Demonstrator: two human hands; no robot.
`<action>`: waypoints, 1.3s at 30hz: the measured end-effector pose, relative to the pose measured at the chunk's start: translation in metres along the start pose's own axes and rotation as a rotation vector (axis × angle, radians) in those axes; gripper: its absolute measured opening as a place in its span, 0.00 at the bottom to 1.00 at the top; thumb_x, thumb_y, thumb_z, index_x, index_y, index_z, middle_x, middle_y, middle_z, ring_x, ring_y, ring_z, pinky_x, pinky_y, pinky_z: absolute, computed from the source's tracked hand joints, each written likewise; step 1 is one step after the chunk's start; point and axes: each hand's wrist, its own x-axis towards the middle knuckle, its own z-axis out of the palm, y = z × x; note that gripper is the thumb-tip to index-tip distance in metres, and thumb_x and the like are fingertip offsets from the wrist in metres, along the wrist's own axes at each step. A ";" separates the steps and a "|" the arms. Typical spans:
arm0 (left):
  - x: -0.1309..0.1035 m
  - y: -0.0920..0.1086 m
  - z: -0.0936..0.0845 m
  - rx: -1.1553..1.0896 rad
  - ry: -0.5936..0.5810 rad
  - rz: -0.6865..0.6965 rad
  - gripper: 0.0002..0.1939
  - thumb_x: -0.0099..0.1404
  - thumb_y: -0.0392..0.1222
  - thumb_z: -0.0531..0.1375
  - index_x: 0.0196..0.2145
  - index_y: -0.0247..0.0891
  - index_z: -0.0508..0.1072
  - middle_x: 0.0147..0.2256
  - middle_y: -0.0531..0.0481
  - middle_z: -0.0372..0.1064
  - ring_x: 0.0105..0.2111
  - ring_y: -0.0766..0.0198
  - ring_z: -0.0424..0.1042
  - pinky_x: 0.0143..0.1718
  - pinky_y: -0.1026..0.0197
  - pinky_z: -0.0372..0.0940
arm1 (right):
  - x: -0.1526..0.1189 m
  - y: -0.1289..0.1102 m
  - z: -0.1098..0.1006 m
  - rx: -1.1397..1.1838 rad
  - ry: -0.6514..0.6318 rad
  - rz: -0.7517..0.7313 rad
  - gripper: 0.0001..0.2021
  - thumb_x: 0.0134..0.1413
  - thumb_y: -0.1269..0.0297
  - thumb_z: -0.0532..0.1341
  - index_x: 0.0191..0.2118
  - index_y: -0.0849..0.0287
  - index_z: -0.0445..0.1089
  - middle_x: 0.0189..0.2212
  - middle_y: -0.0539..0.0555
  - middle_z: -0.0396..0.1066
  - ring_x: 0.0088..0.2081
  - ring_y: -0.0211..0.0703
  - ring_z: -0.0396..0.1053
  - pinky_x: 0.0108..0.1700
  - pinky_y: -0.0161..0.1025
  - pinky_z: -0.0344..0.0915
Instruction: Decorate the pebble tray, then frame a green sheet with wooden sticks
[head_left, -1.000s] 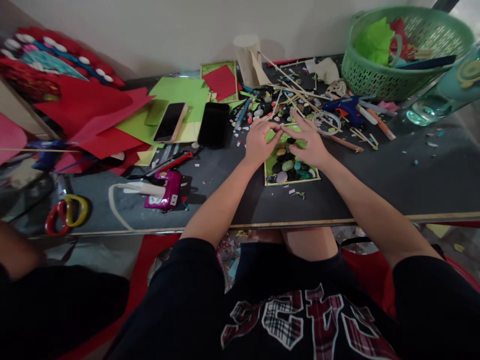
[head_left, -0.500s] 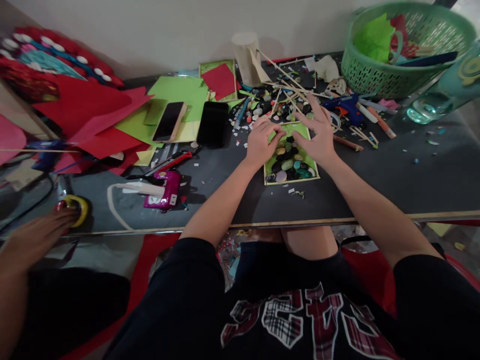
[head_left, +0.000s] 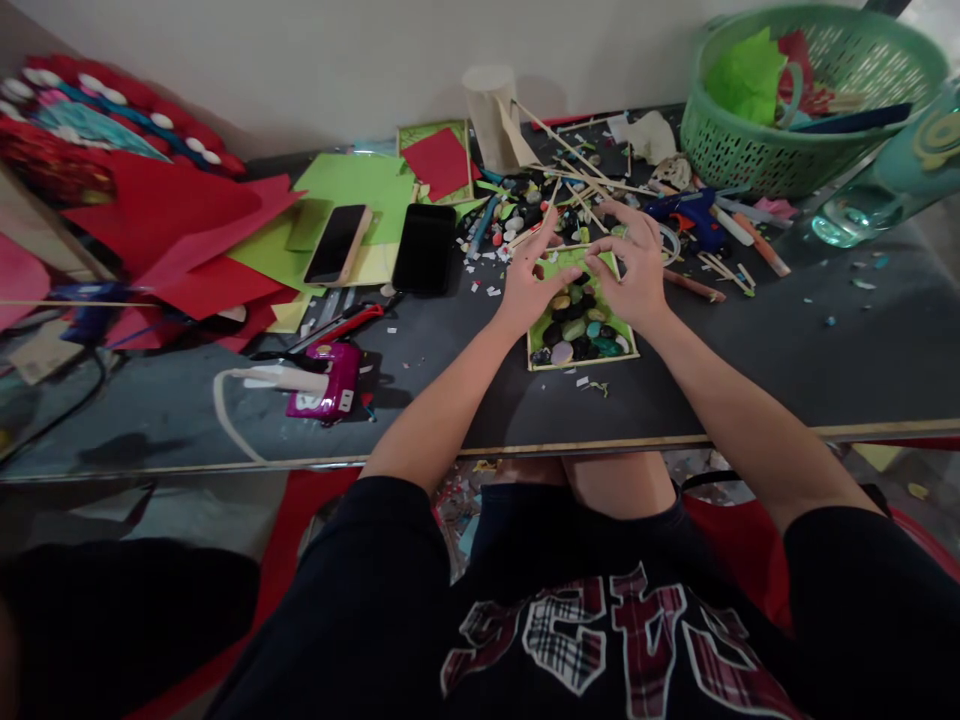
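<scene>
On the table in front of me lies a small green panel (head_left: 624,338) with a thin pale stick border. Dark, green, yellowish and pale pebbles (head_left: 574,329) cover its near part. My left hand (head_left: 529,285) is over the panel's left side, thumb and fingers apart, with nothing visible in it. Over the far right part is my right hand (head_left: 634,268), thumb and index finger brought together. Whatever may be between those fingertips is too small to make out. Both hands partly hide the far end of the panel.
Loose pebbles and thin sticks (head_left: 592,190) lie beyond the panel. A blue glue gun (head_left: 697,215), a green basket (head_left: 757,150) and a clear bottle (head_left: 862,205) are to the right. Leftward are two phones (head_left: 424,250), a purple power socket (head_left: 337,385) and coloured paper (head_left: 180,215).
My left hand's fingers have spread from a pinch, while my right hand's spread fingers have closed together. At the left, another person's hand and the yellow roll have gone from view.
</scene>
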 end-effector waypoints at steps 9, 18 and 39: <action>0.003 -0.005 0.002 0.039 -0.058 0.078 0.35 0.64 0.75 0.54 0.59 0.52 0.74 0.59 0.43 0.68 0.63 0.49 0.65 0.65 0.44 0.61 | -0.001 0.001 0.000 0.057 0.025 0.066 0.23 0.64 0.38 0.55 0.49 0.45 0.78 0.67 0.54 0.63 0.70 0.67 0.55 0.71 0.73 0.49; 0.002 -0.004 0.002 -0.013 -0.116 0.112 0.33 0.69 0.73 0.49 0.57 0.53 0.76 0.62 0.45 0.65 0.65 0.49 0.63 0.67 0.42 0.59 | -0.005 0.005 0.002 0.023 0.082 0.084 0.21 0.58 0.37 0.61 0.46 0.44 0.79 0.66 0.52 0.65 0.70 0.70 0.56 0.70 0.75 0.51; 0.008 -0.036 0.013 0.123 -0.048 0.063 0.22 0.73 0.61 0.55 0.51 0.48 0.79 0.54 0.43 0.74 0.58 0.47 0.69 0.61 0.42 0.65 | 0.001 0.012 -0.001 0.032 0.044 0.058 0.18 0.65 0.46 0.55 0.50 0.49 0.73 0.57 0.59 0.73 0.62 0.62 0.67 0.66 0.65 0.60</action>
